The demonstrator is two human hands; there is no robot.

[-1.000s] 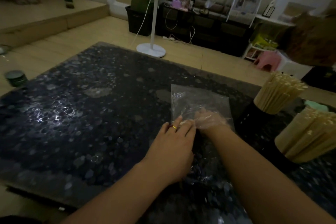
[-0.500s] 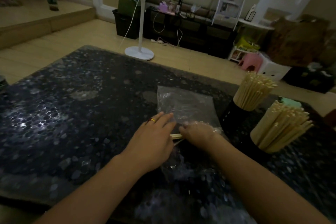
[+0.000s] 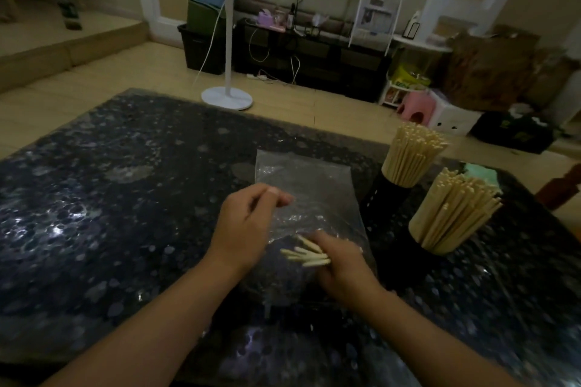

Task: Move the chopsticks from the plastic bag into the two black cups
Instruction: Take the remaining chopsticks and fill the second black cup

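Observation:
A clear plastic bag [image 3: 309, 185] lies flat on the dark speckled table [image 3: 110, 214]. My right hand [image 3: 341, 264] grips a small bundle of pale chopsticks [image 3: 306, 254], their tips pointing left over the bag's near end. My left hand [image 3: 248, 223] hovers at the bag's left edge, thumb and fingers pinching the plastic. Two black cups stand to the right: the far cup [image 3: 390, 195] and the near cup [image 3: 418, 248], each packed with upright chopsticks.
A white fan stand [image 3: 227, 97] rises from the floor beyond the table's far edge. A pink stool [image 3: 415, 107] and white box sit on the floor behind the cups. A green object [image 3: 481, 173] lies behind the near cup.
My right hand has pulled back toward me with several chopsticks now out of the bag. My left hand lifted off the bag's mouth and moved to its left edge.

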